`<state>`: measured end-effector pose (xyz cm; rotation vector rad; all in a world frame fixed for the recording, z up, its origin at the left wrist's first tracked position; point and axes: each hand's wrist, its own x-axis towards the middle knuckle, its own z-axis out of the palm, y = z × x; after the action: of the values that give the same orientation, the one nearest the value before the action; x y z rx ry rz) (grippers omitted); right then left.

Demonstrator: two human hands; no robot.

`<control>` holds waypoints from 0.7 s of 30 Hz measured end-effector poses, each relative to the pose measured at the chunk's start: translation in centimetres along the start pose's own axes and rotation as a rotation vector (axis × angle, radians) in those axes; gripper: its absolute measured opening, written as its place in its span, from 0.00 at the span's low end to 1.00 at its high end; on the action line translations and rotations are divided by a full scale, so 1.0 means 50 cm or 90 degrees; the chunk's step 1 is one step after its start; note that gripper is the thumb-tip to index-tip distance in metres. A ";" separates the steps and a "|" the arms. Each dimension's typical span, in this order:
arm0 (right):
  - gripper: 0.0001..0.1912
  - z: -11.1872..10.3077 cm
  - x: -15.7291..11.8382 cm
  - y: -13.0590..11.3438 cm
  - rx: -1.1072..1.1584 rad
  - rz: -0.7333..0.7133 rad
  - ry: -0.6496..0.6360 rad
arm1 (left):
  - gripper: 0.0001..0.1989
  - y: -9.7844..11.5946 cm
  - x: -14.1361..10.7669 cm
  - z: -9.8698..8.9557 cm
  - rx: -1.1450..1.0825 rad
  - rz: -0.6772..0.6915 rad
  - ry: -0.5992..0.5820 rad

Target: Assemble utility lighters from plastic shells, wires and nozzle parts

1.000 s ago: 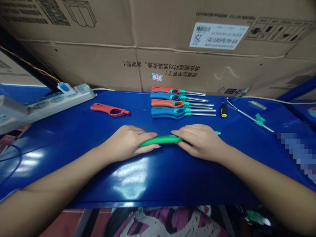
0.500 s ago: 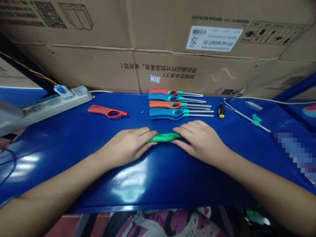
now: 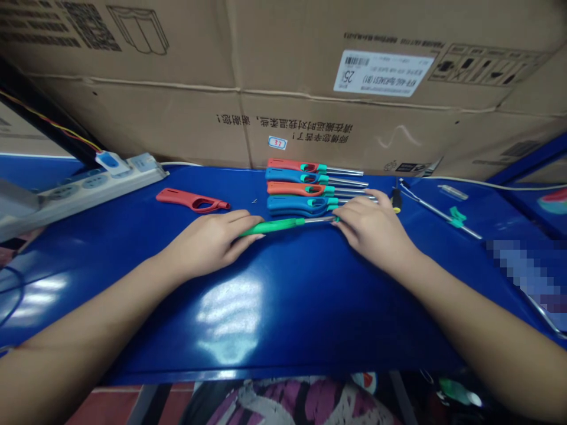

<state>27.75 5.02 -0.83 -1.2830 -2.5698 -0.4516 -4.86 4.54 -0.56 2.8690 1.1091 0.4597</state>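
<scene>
My left hand (image 3: 221, 239) is closed around the rear end of a green stick lighter handle (image 3: 274, 225), raised over the blue table. From the handle's right end a thin metal tube (image 3: 316, 220) runs to my right hand (image 3: 367, 223). The fingers of that hand pinch a small teal piece (image 3: 337, 219) at the tube's far end, mostly hidden by the fingertips. Just behind lie several stick lighters in a stack of rows, among them a blue lighter (image 3: 290, 203) and an orange lighter (image 3: 287, 188). Left of them rests a red lighter casing (image 3: 177, 199) without a tube.
A power strip (image 3: 84, 184) lies at the left. At the right are a yellow-and-black screwdriver (image 3: 396, 200), partly behind my right hand, a loose metal tube (image 3: 432, 206) with a teal clip (image 3: 457, 216), and a small clear part (image 3: 452, 192). A cardboard box (image 3: 177, 118) stands behind the blue table (image 3: 292, 319).
My hands have moved apart: the left leftward and slightly up, the right rightward and up. A metal tube and a teal piece now show between the green handle and my right fingers.
</scene>
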 end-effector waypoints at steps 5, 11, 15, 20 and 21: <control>0.11 0.008 -0.002 -0.031 0.037 -0.117 0.032 | 0.17 0.010 -0.001 0.013 -0.009 0.042 -0.011; 0.16 0.022 -0.012 -0.074 0.134 -0.215 0.085 | 0.18 0.039 -0.006 0.035 -0.063 0.071 -0.028; 0.17 0.019 -0.011 -0.069 0.178 -0.209 0.093 | 0.17 0.038 -0.004 0.034 -0.140 0.048 -0.031; 0.14 0.009 -0.004 -0.052 0.188 -0.183 0.086 | 0.12 0.034 0.003 0.023 -0.280 -0.005 -0.004; 0.13 0.009 -0.004 -0.051 0.188 -0.192 0.091 | 0.12 0.035 0.004 0.022 -0.303 -0.024 0.004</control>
<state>25.79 3.61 -1.71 -0.7420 -2.5928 -0.1951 -3.28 3.44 -1.34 2.4304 0.9020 0.6317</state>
